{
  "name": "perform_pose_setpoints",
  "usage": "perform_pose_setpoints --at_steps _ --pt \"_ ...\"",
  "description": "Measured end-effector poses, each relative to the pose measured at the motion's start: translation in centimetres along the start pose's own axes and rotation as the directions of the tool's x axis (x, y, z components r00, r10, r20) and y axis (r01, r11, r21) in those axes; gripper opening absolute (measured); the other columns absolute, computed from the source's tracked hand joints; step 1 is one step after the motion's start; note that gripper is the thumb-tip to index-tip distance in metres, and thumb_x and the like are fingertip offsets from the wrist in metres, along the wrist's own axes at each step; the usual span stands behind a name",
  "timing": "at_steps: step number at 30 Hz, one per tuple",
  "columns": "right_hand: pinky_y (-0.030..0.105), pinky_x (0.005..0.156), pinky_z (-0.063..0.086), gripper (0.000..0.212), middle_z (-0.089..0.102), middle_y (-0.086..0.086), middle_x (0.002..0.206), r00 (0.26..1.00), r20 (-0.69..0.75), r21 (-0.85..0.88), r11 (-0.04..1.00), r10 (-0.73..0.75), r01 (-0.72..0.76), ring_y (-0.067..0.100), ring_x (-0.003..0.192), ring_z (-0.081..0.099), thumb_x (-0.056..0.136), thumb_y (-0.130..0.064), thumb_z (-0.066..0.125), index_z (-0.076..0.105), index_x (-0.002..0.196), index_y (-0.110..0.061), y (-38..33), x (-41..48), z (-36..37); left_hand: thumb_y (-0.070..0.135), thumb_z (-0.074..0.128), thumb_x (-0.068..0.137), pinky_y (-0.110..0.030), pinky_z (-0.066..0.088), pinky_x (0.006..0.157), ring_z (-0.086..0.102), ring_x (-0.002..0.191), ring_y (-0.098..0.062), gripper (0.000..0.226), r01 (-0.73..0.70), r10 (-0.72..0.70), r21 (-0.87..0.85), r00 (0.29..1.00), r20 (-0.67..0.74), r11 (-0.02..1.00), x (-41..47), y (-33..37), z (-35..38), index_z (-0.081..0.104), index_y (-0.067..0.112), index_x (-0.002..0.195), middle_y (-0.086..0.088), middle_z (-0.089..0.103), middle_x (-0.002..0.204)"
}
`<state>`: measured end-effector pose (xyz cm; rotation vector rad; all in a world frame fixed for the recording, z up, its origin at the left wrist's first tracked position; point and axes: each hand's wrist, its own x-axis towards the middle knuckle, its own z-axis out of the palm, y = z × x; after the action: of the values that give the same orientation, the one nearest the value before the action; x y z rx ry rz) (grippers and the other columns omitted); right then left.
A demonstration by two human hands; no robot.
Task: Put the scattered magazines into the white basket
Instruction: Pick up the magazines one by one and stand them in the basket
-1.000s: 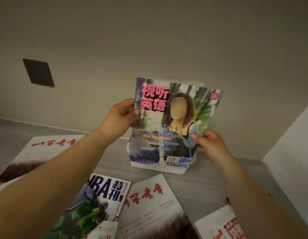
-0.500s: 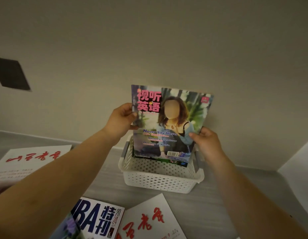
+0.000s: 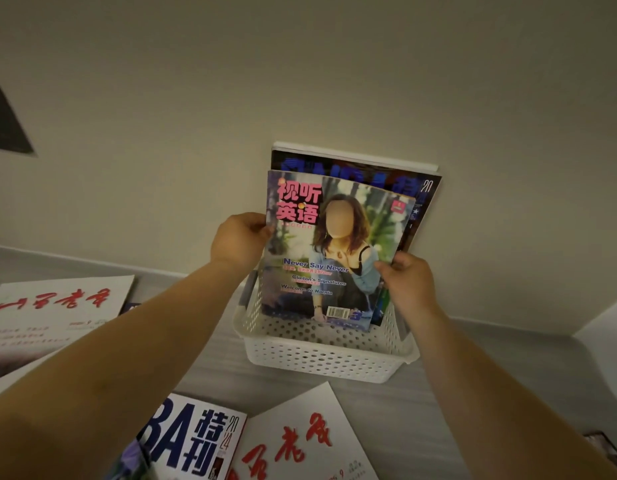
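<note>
Grey desk runs along the wall. White basket sits at its back edge; a red-title magazine lies left, NBA magazine and another at the front.

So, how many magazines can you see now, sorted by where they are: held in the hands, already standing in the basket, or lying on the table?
Held in the hands: 1, the colourful magazine, lower edge inside the white basket.
Standing in the basket: 1 dark magazine, perhaps more behind.
Lying on the table: 3 clear ones.
Total: 5, counting only the clear ones.
</note>
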<state>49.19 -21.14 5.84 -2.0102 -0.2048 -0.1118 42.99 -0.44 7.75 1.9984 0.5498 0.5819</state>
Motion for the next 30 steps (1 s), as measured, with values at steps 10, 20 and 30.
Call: perform_pose_setpoints --at_steps 10,20,30 --pt "0.048 0.074 0.051 0.017 0.063 0.034 0.087 0.999 -0.042 -0.063 0.998 -0.007 0.004 0.049 0.085 0.058 0.08 -0.005 0.059 0.059 0.084 0.012 0.8 0.5 -0.5 0.013 0.058 0.081 -0.025 0.038 0.079 0.058 0.092 -0.022 0.027 0.02 -0.011 0.091 0.995 -0.101 0.996 0.6 -1.3 0.5 0.06 0.006 0.107 -0.013 0.067 0.107" --pt "0.034 0.07 0.046 0.015 0.067 0.022 0.087 0.996 -0.075 -0.138 0.99 -0.049 0.038 0.032 0.078 0.061 0.081 -0.008 0.06 0.061 0.088 0.004 1.4 1.0 0.7 0.006 0.036 0.088 -0.024 0.037 0.071 0.059 0.087 -0.035 0.033 -0.093 0.105 0.148 0.992 -0.073 0.985 0.3 -1.8 1.2 0.063 0.008 0.107 -0.022 0.068 0.101" --pt "0.023 0.074 0.037 0.029 0.061 0.012 0.115 0.99 -0.097 -0.155 0.984 -0.098 0.083 0.02 0.099 0.055 0.084 -0.009 0.055 0.053 0.112 -0.006 0.9 -3.1 -1.2 0.014 0.045 0.089 -0.021 0.032 0.093 0.051 0.117 -0.024 0.033 0.015 -0.017 0.136 1.0 0.016 0.991 -4.9 -3.0 -2.8 0.051 0.011 0.122 -0.011 0.057 0.128"
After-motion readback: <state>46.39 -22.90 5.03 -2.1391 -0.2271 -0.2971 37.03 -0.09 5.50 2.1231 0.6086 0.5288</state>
